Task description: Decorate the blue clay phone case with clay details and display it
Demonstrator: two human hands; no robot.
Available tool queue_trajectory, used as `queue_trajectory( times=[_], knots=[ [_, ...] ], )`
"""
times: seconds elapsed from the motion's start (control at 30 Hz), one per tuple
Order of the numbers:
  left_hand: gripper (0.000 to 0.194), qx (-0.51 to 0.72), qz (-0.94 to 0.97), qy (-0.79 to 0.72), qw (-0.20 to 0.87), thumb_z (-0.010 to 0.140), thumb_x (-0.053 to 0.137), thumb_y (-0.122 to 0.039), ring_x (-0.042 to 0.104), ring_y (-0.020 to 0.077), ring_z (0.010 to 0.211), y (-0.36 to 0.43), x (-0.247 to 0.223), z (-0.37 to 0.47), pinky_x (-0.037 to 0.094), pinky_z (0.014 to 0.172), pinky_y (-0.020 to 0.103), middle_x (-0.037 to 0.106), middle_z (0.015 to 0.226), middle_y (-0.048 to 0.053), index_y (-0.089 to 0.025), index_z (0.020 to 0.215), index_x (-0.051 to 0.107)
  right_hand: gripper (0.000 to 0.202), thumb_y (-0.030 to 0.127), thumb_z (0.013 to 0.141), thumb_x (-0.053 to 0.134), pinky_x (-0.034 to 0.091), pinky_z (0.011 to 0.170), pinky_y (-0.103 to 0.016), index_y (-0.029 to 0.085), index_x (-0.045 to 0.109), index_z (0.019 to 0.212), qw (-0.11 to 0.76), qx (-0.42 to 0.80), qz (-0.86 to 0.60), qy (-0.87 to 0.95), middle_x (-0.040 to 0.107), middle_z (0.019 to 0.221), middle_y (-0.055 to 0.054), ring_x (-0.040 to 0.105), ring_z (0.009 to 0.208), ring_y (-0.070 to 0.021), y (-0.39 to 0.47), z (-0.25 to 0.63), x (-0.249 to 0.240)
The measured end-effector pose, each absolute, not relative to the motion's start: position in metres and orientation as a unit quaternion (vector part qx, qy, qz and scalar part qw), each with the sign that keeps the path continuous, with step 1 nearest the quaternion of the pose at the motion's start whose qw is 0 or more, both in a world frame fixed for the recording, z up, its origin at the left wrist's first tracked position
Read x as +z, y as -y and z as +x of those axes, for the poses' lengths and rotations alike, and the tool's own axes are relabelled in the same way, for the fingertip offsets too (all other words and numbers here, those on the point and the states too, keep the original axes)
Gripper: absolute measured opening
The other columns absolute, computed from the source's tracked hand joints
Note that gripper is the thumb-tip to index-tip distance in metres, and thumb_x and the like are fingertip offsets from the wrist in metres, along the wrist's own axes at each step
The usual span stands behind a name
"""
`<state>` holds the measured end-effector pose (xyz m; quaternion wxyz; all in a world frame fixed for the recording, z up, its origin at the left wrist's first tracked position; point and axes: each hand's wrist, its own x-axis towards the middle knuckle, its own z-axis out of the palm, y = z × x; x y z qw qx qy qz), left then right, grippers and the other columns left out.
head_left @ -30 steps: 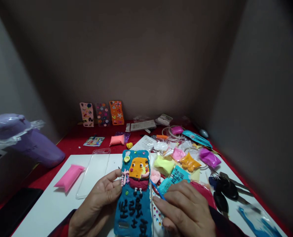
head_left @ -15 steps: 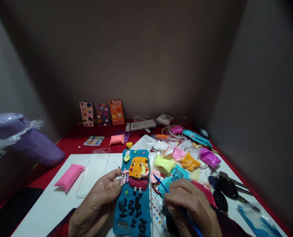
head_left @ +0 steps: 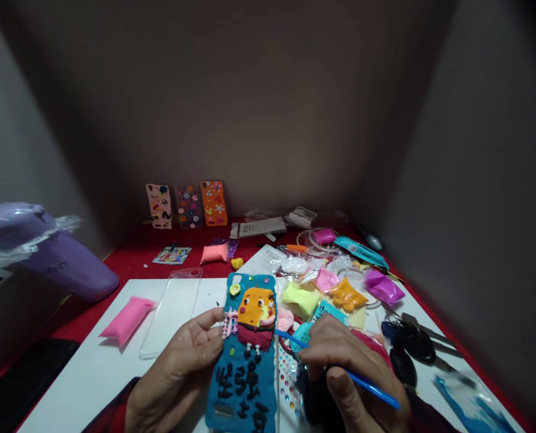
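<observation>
A teal clay-covered phone case bears an orange face figure with a dark red body, small charms and black lettering. My left hand grips its left edge, thumb on the front, keeping it tilted upright above the white board. A thin blue tool is in the closed fingers of my right hand. Its tip meets or nearly meets the case's right edge, beside the dark red body. Below my right hand lies a sheet of small coloured gems.
Clay packets, such as an orange one, crowd the right side, with keys farther right. A clear case and pink packet lie left. Three decorated cases stand behind; a purple wrapped object is far left.
The blue tool has tipped flatter, its tip moving down and left to the case's edge. My right hand's fingers have shifted around it. The case has shifted slightly right.
</observation>
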<state>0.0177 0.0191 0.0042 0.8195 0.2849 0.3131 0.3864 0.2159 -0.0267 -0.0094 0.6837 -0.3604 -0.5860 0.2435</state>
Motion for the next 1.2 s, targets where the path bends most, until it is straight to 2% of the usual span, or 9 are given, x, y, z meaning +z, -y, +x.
queue_trajectory(
  times=[0.33, 0.53, 0.93, 1.2],
  knots=[
    [0.043, 0.372, 0.288, -0.308, 0.827, 0.083, 0.053, -0.006, 0.063, 0.0309, 0.105, -0.0226, 0.0007, 0.0156, 0.045, 0.094, 0.048, 0.068, 0.108, 0.019, -0.012, 0.126, 0.051, 0.018, 0.026, 0.09, 0.051, 0.037, 0.062, -0.032, 0.018, 0.065, 0.082, 0.666, 0.264, -0.354, 0.601, 0.055, 0.067, -0.002, 0.052, 0.066, -0.0157, 0.0267, 0.2195, -0.0084],
    [0.044, 0.369, 0.297, -0.304, 0.827, 0.083, 0.055, -0.007, 0.063, 0.0309, 0.104, -0.0218, 0.0004, 0.0159, 0.046, 0.093, 0.048, 0.069, 0.107, 0.019, -0.011, 0.126, 0.052, 0.02, 0.028, 0.09, 0.051, 0.036, 0.061, -0.032, 0.018, 0.065, 0.081, 0.667, 0.277, -0.361, 0.591, 0.05, 0.064, -0.001, 0.05, 0.064, -0.0158, 0.0253, 0.219, -0.0101],
    [0.041, 0.365, 0.295, -0.306, 0.828, 0.083, 0.054, -0.006, 0.064, 0.0324, 0.103, -0.0222, 0.0034, 0.0169, 0.043, 0.095, 0.052, 0.069, 0.107, 0.02, -0.011, 0.123, 0.055, 0.019, 0.028, 0.09, 0.051, 0.037, 0.06, -0.032, 0.018, 0.065, 0.081, 0.674, 0.28, -0.359, 0.582, 0.051, 0.063, -0.001, 0.051, 0.062, -0.016, 0.0264, 0.2179, -0.0096],
    [0.041, 0.366, 0.296, -0.309, 0.827, 0.082, 0.055, -0.007, 0.064, 0.032, 0.103, -0.0214, 0.0066, 0.0174, 0.045, 0.094, 0.049, 0.068, 0.108, 0.02, -0.01, 0.123, 0.055, 0.019, 0.029, 0.09, 0.051, 0.038, 0.061, -0.032, 0.018, 0.065, 0.081, 0.669, 0.282, -0.367, 0.581, 0.053, 0.064, -0.002, 0.052, 0.063, -0.017, 0.0277, 0.216, -0.0068]
  ],
)
